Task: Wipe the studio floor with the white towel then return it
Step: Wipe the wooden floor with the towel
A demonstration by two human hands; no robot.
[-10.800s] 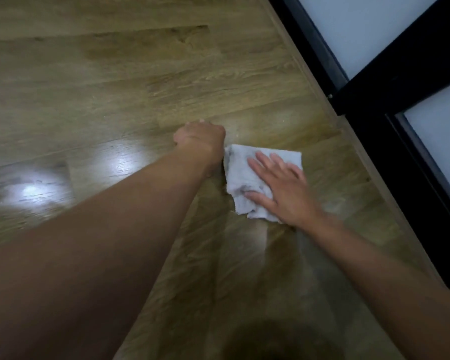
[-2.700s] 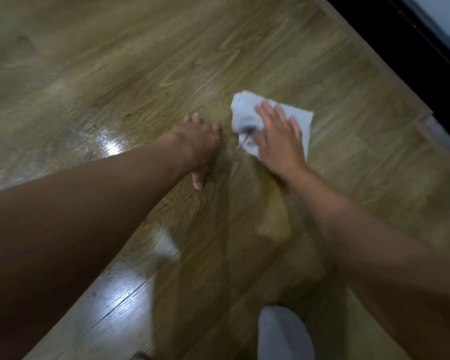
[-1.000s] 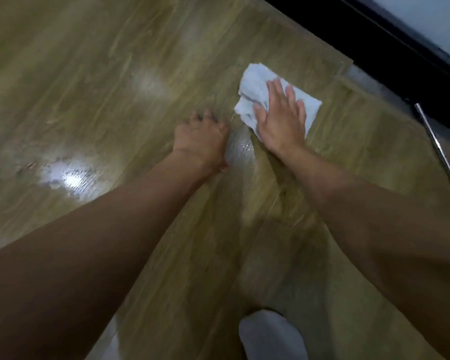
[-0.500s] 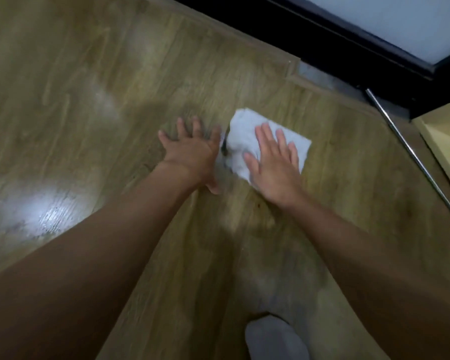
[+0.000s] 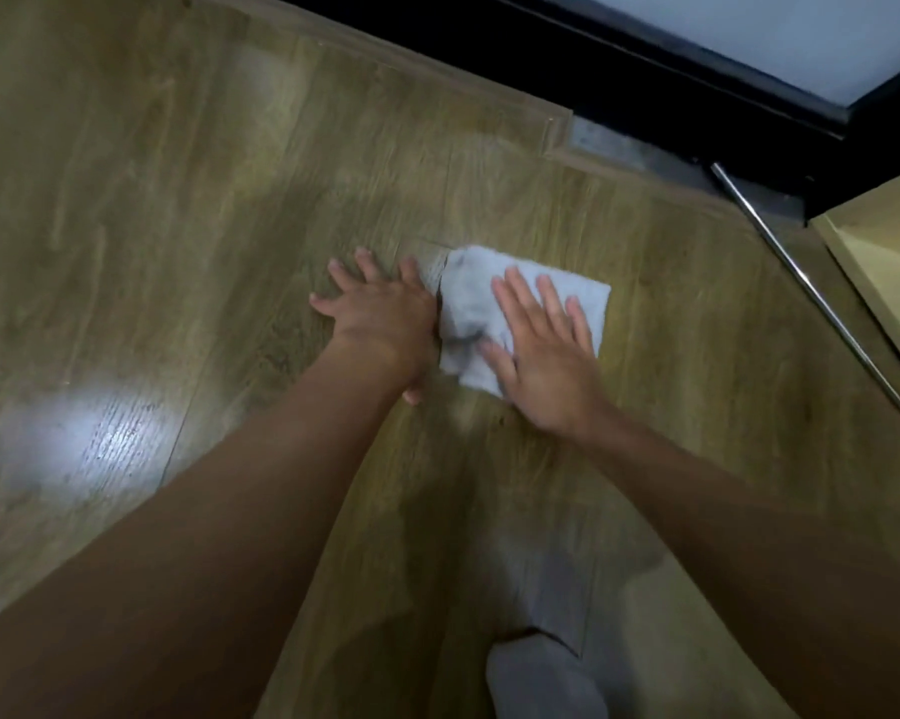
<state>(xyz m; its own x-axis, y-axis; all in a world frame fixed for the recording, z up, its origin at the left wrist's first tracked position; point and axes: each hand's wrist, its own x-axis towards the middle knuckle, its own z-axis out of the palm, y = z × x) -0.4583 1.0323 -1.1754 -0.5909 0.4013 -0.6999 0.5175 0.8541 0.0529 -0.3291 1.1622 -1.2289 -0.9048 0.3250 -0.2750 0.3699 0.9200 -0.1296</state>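
The white towel [image 5: 471,298] lies folded on the wooden studio floor [image 5: 178,210], with grey smudges on its left half. My right hand [image 5: 541,355] presses flat on the towel, fingers spread, covering its lower right part. Just left of the towel, my left hand [image 5: 380,313] rests palm down on the bare floor with fingers spread, its edge touching the towel's left side.
A black door frame [image 5: 645,85] with a pale panel runs along the top right. A thin metal rod [image 5: 811,298] slants down the right side beside a light wooden board [image 5: 884,262]. A grey-clad knee [image 5: 541,682] shows at the bottom.
The towel and both hands have slid slightly to the right and nearer the door frame. My left hand went from curled to flat, with its fingers spread.
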